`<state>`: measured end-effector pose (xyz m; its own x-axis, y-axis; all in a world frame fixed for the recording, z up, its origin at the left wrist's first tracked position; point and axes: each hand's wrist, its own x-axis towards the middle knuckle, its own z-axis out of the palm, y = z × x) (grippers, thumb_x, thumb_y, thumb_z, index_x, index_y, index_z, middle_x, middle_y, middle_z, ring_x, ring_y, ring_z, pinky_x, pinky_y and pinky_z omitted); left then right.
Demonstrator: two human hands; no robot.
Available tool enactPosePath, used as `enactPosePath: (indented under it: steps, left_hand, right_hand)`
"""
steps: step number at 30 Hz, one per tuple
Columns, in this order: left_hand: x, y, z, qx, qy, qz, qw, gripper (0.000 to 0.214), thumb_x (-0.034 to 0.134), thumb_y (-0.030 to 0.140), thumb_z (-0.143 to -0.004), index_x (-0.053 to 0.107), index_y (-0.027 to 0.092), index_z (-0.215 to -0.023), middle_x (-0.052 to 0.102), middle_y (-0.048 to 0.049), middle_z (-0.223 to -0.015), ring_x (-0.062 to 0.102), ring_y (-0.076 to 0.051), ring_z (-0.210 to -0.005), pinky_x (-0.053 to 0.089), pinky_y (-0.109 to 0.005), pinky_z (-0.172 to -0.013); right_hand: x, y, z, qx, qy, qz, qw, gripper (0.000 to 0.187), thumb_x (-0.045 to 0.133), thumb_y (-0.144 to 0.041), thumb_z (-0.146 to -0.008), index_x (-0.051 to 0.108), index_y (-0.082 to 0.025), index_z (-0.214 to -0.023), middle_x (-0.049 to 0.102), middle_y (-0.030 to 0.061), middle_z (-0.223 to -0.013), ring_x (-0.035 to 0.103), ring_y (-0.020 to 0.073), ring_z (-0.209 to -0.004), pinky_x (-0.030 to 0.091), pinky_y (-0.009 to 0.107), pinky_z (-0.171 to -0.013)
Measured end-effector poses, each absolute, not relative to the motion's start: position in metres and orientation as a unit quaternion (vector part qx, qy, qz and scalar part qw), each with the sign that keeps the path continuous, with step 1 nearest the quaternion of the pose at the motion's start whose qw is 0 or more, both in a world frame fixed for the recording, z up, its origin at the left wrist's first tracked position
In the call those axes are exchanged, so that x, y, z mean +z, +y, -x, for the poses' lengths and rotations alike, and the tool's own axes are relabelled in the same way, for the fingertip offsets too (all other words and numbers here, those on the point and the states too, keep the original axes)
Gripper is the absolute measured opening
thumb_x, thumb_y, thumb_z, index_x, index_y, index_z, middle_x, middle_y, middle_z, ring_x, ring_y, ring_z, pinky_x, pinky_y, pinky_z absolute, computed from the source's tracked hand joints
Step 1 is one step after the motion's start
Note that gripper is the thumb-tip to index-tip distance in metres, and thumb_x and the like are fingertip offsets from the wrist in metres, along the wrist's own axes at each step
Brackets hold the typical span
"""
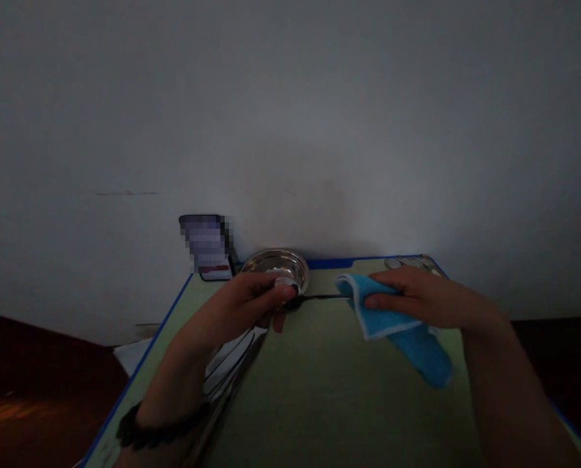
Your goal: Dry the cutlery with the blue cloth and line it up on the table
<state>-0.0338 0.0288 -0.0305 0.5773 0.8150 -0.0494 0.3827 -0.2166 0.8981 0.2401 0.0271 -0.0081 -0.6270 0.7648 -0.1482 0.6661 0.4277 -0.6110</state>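
My left hand (pixel 251 299), with a dark beaded bracelet at the wrist, pinches the bowl end of a metal spoon (pixel 324 297). The spoon lies level between my two hands, its thin handle pointing right. A blue cloth (pixel 385 315) with a pale edge is gripped in my right hand (pixel 417 296), folded about the far end of the handle. Part of the cloth hangs down below the fingers. Behind my left hand stands a shiny metal bowl (pixel 275 259), partly covered by the hand.
A phone (pixel 210 247) leans upright against the wall (pixel 290 130) at the table's back left corner. Several metal utensils (pixel 395 262) lie at the back right. White and dark items (pixel 229 357) lie under my left forearm. The table (pixel 349 396) has a blue edge.
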Motion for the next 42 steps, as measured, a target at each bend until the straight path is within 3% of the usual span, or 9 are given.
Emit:
enactPosePath:
  steps: [5,9,13,20,26,30,35,42]
  left_hand:
    - [-0.031,0.027,0.026,0.255,0.398,-0.748,0.466,0.022,0.041,0.036,-0.088,0.049,0.017,-0.080,0.049,0.0041,-0.058,0.044,-0.007,-0.049,0.034,-0.019,-0.044]
    - [-0.030,0.021,0.004,0.244,0.371,-0.767,0.462,0.021,0.044,0.036,-0.087,0.049,0.017,-0.081,0.040,0.0067,-0.057,0.037,-0.006,-0.048,0.030,-0.017,-0.043]
    - [-0.031,0.021,0.001,0.227,0.363,-0.773,0.469,0.021,0.048,0.036,-0.085,0.051,0.017,-0.076,0.042,0.0056,-0.058,0.037,-0.007,-0.051,0.030,-0.016,-0.043]
    - [-0.030,0.027,0.042,0.302,0.386,-0.691,0.531,0.014,0.051,0.032,-0.083,0.055,0.019,-0.079,0.043,0.0050,-0.061,0.038,-0.006,-0.047,0.031,-0.014,-0.039]
    - [-0.034,0.029,0.035,0.346,0.394,-0.696,0.491,0.014,0.052,0.031,-0.081,0.054,0.018,-0.076,0.039,0.0064,-0.053,0.033,-0.005,-0.041,0.025,-0.014,-0.035]
    - [-0.038,0.030,0.025,0.361,0.443,-0.712,0.407,0.017,0.051,0.032,-0.081,0.053,0.018,-0.072,0.037,0.0076,-0.048,0.030,-0.005,-0.038,0.021,-0.015,-0.034]
    - [-0.039,0.030,0.025,0.395,0.463,-0.709,0.356,0.019,0.053,0.034,-0.080,0.054,0.018,-0.071,0.036,0.0073,-0.048,0.030,-0.005,-0.040,0.021,-0.016,-0.035]
    - [-0.033,0.026,0.029,0.426,0.454,-0.710,0.329,0.018,0.056,0.032,-0.079,0.056,0.018,-0.068,0.038,0.0064,-0.049,0.029,-0.006,-0.041,0.021,-0.017,-0.037]
  right_hand:
    - [-0.001,0.023,-0.249,0.304,-0.839,0.444,0.083,0.032,0.040,-0.043,-0.086,0.060,-0.019,-0.088,0.058,0.0001,-0.072,0.054,0.0116,-0.060,0.038,0.023,-0.053]
    - [-0.006,0.024,-0.228,0.305,-0.862,0.399,0.063,0.033,0.040,-0.044,-0.087,0.056,-0.017,-0.075,0.053,-0.0020,-0.062,0.051,0.0100,-0.056,0.035,0.023,-0.052]
    - [-0.011,0.025,-0.211,0.318,-0.877,0.354,0.060,0.034,0.039,-0.046,-0.087,0.055,-0.017,-0.078,0.052,-0.0024,-0.062,0.050,0.0101,-0.058,0.035,0.023,-0.054]
    - [-0.005,0.024,-0.242,0.331,-0.843,0.419,0.068,0.033,0.037,-0.045,-0.088,0.057,-0.018,-0.087,0.058,0.0006,-0.076,0.054,0.0119,-0.065,0.040,0.023,-0.056]
    - [-0.001,0.020,-0.250,0.308,-0.847,0.430,0.052,0.032,0.038,-0.042,-0.088,0.060,-0.017,-0.089,0.060,0.0015,-0.077,0.057,0.0130,-0.067,0.043,0.024,-0.059]
    - [-0.005,0.022,-0.244,0.258,-0.858,0.435,0.089,0.034,0.038,-0.044,-0.087,0.060,-0.018,-0.092,0.062,0.0025,-0.081,0.057,0.0150,-0.071,0.042,0.027,-0.062]
    - [-0.010,0.025,-0.239,0.235,-0.863,0.433,0.112,0.035,0.037,-0.045,-0.088,0.058,-0.018,-0.086,0.059,0.0008,-0.072,0.054,0.0132,-0.063,0.038,0.026,-0.058]
    - [-0.011,0.025,-0.229,0.312,-0.862,0.387,0.101,0.032,0.038,-0.043,-0.088,0.050,-0.017,-0.074,0.048,-0.0043,-0.059,0.046,0.0074,-0.050,0.032,0.021,-0.048]
